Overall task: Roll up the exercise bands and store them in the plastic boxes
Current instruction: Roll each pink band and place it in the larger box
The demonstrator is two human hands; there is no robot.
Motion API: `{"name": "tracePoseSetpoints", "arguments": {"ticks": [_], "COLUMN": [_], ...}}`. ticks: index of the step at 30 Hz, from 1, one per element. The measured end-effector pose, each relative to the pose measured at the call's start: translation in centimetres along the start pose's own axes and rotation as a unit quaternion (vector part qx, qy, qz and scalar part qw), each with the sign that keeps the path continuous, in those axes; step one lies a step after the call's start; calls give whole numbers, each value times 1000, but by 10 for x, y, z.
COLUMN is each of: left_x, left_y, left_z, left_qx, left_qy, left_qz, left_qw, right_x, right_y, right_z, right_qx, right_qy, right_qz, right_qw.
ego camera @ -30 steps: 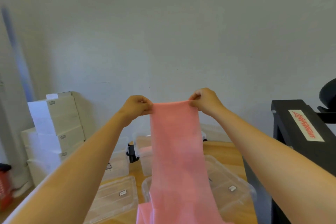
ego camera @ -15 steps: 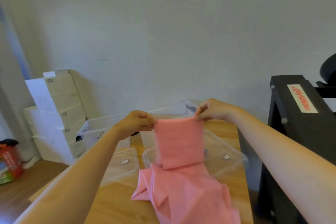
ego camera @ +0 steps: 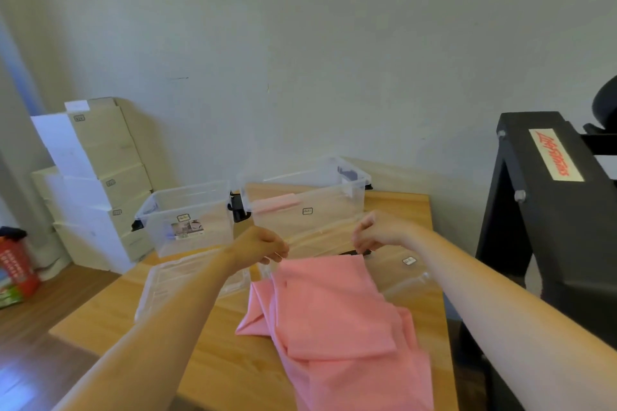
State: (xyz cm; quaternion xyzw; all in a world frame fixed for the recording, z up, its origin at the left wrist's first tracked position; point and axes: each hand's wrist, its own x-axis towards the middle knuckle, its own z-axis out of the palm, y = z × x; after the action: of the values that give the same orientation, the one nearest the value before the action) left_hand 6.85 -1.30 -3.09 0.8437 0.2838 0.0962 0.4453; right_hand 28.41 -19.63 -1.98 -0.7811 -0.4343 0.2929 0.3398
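Pink band point(ego camera: 334, 310) lies slack on the table point(ego camera: 217, 360), its far edge at my curled left hand point(ego camera: 263, 248) and right hand point(ego camera: 377, 233). I cannot tell if they pinch it. Laying-out step, I judge; next, roll that edge evenly.

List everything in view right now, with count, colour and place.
Band: one, pink, crumpled on the table, partly over the right lid.
Second band: one, pink, inside the right box.
Boxes: two, clear, table's far side: left box, right box.
Lids: two, clear, flat on the table: left lid, right lid.
Table: one, wooden, centre.
Cartons: one stack, pale, left by the wall.
Stand: one, black, right.
Left hand, right hand: at the band's top corners; grip unclear.
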Motion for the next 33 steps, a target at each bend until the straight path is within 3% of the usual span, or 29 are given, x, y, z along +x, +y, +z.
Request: {"name": "tracePoseSetpoints", "arguments": {"ticks": [7, 11, 18, 22, 28, 33], "left_x": [50, 64, 71, 75, 79, 65], "left_y": [-49, -67, -57, -17, 88, 172], "left_z": [33, 38, 23, -4, -68, -117], "left_qx": [100, 124, 91, 64, 34, 27], "left_qy": [62, 102, 80, 117, 228, 312], "left_qz": [-10, -1, 25, 72, 162, 255], "left_qw": [993, 987, 992, 988, 959, 915], "right_x": [53, 69, 71, 69, 62, 42], "right_y": [38, 51, 48, 16, -70, -144], "right_z": [42, 55, 50, 22, -52, -107], "right_qx": [-63, -114, -91, 1, 62, 78], "right_qy": [94, 86, 93, 151, 269, 388], "right_qz": [-17, -11, -21, -52, -142, -245], "right_qw": [993, 990, 991, 987, 950, 885]}}
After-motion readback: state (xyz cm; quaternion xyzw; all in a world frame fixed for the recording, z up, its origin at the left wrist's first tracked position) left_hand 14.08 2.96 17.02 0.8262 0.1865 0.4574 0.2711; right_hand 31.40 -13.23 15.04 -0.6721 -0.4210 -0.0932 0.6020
